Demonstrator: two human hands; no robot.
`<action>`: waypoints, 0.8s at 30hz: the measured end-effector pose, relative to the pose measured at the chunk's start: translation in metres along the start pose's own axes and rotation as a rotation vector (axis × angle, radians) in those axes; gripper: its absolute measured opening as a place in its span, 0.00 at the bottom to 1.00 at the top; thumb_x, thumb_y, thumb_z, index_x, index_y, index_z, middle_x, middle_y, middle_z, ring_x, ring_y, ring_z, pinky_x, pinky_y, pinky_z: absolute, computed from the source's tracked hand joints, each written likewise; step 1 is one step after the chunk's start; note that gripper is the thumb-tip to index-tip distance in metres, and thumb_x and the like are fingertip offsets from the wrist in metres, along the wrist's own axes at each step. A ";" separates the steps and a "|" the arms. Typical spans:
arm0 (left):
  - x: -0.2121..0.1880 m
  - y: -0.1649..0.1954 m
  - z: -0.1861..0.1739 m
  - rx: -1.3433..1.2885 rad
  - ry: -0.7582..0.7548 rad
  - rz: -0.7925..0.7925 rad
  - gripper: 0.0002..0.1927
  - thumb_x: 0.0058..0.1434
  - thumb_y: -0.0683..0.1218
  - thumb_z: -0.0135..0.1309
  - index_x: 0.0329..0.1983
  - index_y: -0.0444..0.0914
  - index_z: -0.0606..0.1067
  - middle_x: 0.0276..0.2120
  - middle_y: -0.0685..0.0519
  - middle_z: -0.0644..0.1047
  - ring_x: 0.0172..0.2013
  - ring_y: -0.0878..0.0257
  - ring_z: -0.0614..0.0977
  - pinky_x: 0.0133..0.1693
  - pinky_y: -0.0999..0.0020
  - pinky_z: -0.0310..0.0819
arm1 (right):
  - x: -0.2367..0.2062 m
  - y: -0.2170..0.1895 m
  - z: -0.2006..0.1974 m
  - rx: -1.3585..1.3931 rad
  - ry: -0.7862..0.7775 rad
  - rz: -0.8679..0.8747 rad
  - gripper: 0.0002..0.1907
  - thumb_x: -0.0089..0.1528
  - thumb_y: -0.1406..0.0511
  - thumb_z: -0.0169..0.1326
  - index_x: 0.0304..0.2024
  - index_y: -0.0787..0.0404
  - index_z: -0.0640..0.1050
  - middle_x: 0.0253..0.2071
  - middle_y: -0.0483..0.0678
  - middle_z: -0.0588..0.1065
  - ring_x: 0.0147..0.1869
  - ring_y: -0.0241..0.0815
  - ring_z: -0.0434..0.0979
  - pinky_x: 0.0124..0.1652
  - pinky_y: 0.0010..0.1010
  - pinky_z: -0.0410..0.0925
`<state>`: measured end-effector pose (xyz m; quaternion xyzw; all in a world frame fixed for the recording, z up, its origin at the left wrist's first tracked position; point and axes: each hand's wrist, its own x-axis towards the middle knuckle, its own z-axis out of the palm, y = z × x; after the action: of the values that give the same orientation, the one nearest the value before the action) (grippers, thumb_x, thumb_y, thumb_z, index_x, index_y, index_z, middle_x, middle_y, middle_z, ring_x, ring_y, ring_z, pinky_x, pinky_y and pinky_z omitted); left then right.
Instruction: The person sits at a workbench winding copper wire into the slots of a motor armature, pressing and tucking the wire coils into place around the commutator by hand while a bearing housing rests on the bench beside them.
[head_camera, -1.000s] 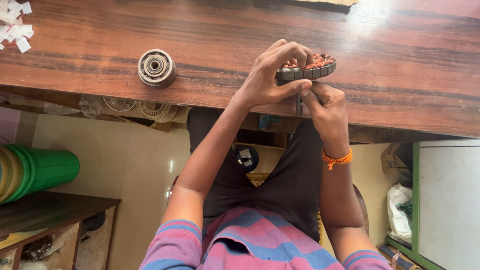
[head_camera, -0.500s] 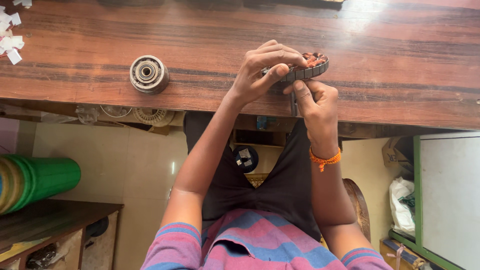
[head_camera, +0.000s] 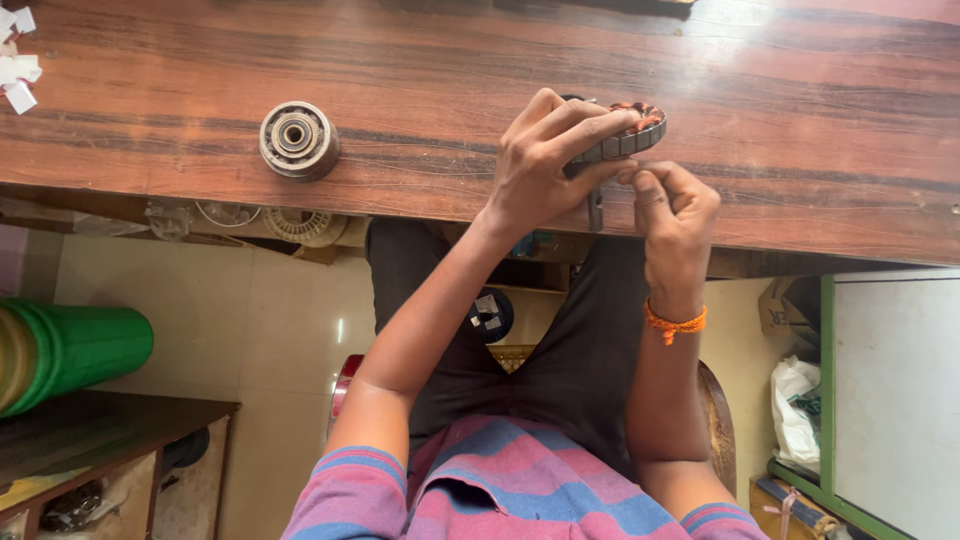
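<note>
Left grip: the left hand (head_camera: 540, 165) is closed around the stator ring (head_camera: 625, 135), fingers over its outer band at 12 o'clock, thumb beneath at 6 o'clock.
Right grip: the right hand (head_camera: 675, 215) is pinched shut on a thin metal tool (head_camera: 596, 208); only a short grey stub shows between fingertips and ring, so its kind cannot be told.
Key relation: the ring lies at about 11 o'clock from the right hand, just beside it; the tool's long axis runs roughly 6 to 12 o'clock, pointing up into the ring's underside. The left hand is the nearer one, being on the ring itself.
Where the ring is: held tilted just above the near edge of the wooden table (head_camera: 800, 120), whether it touches the top cannot be told.
Ring material: dull grey segmented metal on the outside, ribbed like stacked plates; copper-orange windings show at its top.
Wrist: an orange thread band (head_camera: 675, 322) circles the right wrist.
At 9 o'clock, well apart: a round metal bearing hub (head_camera: 298, 139), concentric rings, worn grey, lying flat on the table.
Far 10 o'clock: white paper scraps (head_camera: 18, 70) at the table corner.
Table surface: dark reddish wood, streaked grain, glossy.
Below, 8 o'clock: a green plastic drum (head_camera: 85, 345) lying on a lower bench.
</note>
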<state>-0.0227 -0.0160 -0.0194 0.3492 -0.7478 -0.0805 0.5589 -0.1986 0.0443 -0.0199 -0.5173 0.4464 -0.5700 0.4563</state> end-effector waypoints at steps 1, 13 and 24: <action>-0.001 -0.003 0.001 -0.012 -0.003 0.008 0.24 0.56 0.56 0.71 0.56 0.52 0.79 0.47 0.65 0.82 0.41 0.66 0.76 0.44 0.71 0.79 | 0.001 -0.002 -0.005 0.058 -0.006 0.008 0.11 0.73 0.65 0.55 0.41 0.68 0.78 0.23 0.34 0.65 0.24 0.23 0.56 0.25 0.21 0.47; 0.000 -0.005 -0.003 -0.084 -0.027 -0.005 0.21 0.56 0.54 0.72 0.52 0.52 0.81 0.45 0.66 0.82 0.40 0.67 0.76 0.45 0.72 0.78 | 0.029 -0.062 -0.017 -0.043 -0.211 0.059 0.13 0.73 0.66 0.55 0.50 0.72 0.80 0.23 0.35 0.64 0.23 0.24 0.53 0.24 0.21 0.47; 0.008 0.002 -0.013 -0.036 -0.070 -0.036 0.18 0.58 0.57 0.69 0.49 0.50 0.81 0.41 0.66 0.82 0.39 0.65 0.77 0.45 0.67 0.78 | 0.052 -0.087 -0.006 -0.228 -0.287 0.106 0.15 0.73 0.67 0.48 0.58 0.67 0.79 0.21 0.34 0.64 0.21 0.22 0.54 0.21 0.20 0.48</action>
<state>-0.0132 -0.0154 -0.0075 0.3495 -0.7590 -0.1164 0.5369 -0.2125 0.0097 0.0744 -0.6177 0.4649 -0.4111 0.4830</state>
